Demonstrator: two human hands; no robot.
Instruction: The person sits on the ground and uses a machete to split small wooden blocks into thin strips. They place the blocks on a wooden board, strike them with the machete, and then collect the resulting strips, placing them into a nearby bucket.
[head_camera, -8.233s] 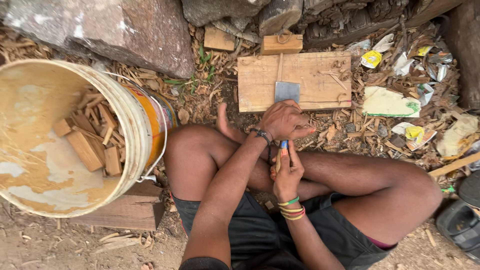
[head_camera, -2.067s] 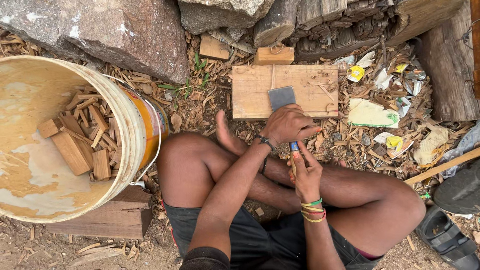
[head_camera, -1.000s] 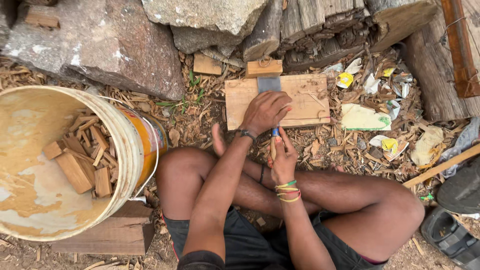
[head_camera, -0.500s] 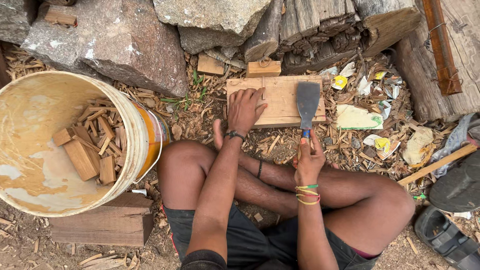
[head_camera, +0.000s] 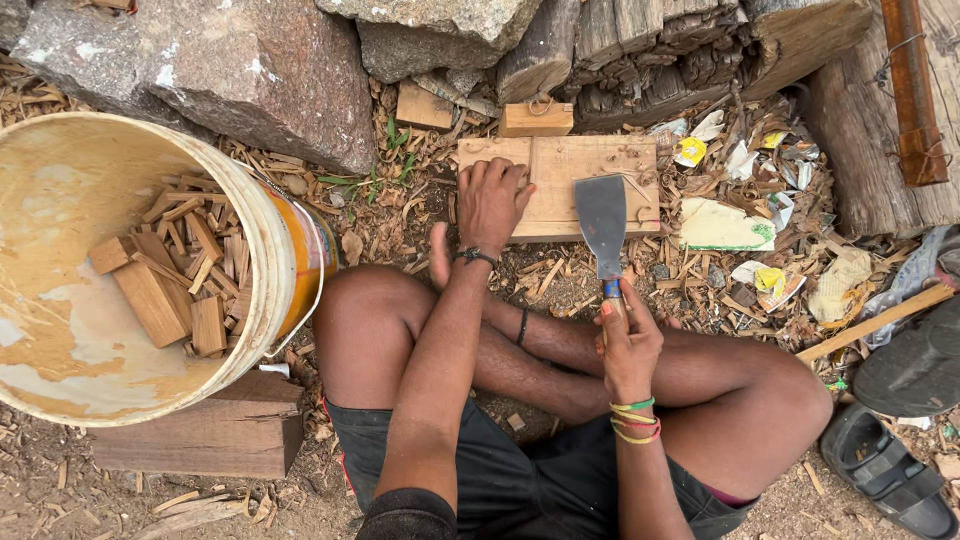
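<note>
A person sits cross-legged on chip-strewn ground, facing a wooden board (head_camera: 560, 185) that lies flat at the foot of a stone (head_camera: 240, 70) and stacked logs (head_camera: 640, 45). The left hand (head_camera: 490, 200) rests palm down on the board's left end, fingers curled over its far edge, pinning it in place. The right hand (head_camera: 625, 340), ringed with coloured bands at the wrist, is closed around the handle of a broad-bladed scraper (head_camera: 602, 222); the blade points away from the body, and its tip overlaps the board's near edge towards the right end. No workpiece is visible on the board; its top is bare apart from nicks and scoring.

To the person's left, a tilted bucket (head_camera: 290, 240) holds a pile of short wooden blocks and split sticks (head_camera: 175, 275), and it seems roughly a quarter full. Shavings and splinters (head_camera: 560, 275) litter the ground between the board and the shins, so a good deal of cutting appears done. A small block (head_camera: 535, 118) sits just beyond the board's far edge. With the blade over the board and nothing yet under it, the work looks to be between pieces. A thick plank (head_camera: 200, 435) lies by the left thigh.
</note>
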